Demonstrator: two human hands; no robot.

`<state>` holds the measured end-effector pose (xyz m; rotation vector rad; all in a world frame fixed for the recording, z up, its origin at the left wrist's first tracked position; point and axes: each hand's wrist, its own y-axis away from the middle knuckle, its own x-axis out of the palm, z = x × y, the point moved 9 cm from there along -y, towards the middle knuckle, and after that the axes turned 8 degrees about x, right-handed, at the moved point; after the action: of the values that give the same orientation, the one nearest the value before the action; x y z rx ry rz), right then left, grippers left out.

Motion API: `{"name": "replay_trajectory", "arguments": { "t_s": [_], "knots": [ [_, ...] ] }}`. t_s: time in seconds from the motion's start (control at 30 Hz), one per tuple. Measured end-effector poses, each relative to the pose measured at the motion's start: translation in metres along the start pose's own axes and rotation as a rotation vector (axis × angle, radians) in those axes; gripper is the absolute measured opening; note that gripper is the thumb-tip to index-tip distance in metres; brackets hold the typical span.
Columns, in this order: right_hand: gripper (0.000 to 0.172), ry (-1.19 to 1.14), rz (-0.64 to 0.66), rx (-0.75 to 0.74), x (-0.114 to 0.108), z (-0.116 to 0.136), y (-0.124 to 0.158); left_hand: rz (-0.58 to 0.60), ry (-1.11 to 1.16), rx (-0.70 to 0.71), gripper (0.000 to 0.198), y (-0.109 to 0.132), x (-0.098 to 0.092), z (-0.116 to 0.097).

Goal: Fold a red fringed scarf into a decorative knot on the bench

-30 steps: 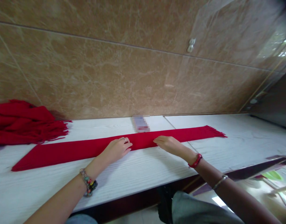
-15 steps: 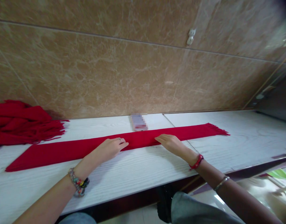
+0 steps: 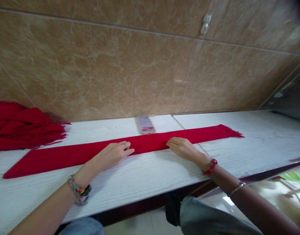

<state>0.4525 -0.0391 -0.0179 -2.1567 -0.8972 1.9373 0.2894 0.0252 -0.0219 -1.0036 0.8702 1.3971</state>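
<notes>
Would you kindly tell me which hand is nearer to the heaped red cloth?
Left. The left hand is on the flat red strip, to the right of the heaped red cloth; the right hand is on the strip too, farther right.

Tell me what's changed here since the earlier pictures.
The bare left hand has moved left and the bare right hand right along the long, flat red fringed fabric strip, widening the gap between them. The strip, the bunched red fringed fabric and the small pixelated rectangular object stayed put.
</notes>
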Motion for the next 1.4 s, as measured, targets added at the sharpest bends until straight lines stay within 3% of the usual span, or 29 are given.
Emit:
{"name": "replay_trajectory", "arguments": {
  "t_s": [0.13, 0.43, 0.67, 0.77, 0.9, 1.0, 1.17, 1.3, 1.4],
  "knots": [
    [0.027, -0.026, -0.044, 0.058, -0.004, -0.005, 0.001, -0.060, 0.004, -0.054, 0.033, 0.002, -0.006, 0.005],
    [0.026, -0.044, 0.089, -0.016, 0.017, -0.003, 0.008, 0.034, 0.205, -0.011, 0.040, 0.002, 0.000, -0.003],
    [0.025, -0.205, 0.060, 0.063, 0.003, 0.002, -0.009, -0.101, 0.416, -0.038, 0.024, -0.011, -0.008, -0.005],
    [0.037, -0.233, 0.118, 0.091, 0.009, 0.014, -0.022, -0.088, 0.414, -0.105, 0.033, -0.017, 0.005, -0.004],
    [0.051, -0.223, 0.324, 0.096, 0.035, 0.030, -0.022, 0.058, 0.397, -0.143, 0.048, -0.017, 0.032, -0.006],
    [0.052, -0.201, 0.390, 0.097, 0.043, 0.031, -0.013, 0.101, 0.398, -0.123, 0.047, -0.015, 0.035, -0.008],
    [0.050, -0.209, 0.404, 0.106, 0.038, 0.025, -0.011, 0.135, 0.430, -0.100, 0.043, -0.013, 0.029, -0.011],
    [0.050, -0.191, 0.306, 0.184, 0.029, 0.020, -0.027, 0.111, 0.449, -0.099, 0.041, -0.013, 0.024, -0.011],
    [0.051, -0.155, 0.267, 0.239, 0.034, 0.020, -0.036, 0.083, 0.446, -0.165, 0.041, -0.011, 0.024, -0.004]
  ]
}}
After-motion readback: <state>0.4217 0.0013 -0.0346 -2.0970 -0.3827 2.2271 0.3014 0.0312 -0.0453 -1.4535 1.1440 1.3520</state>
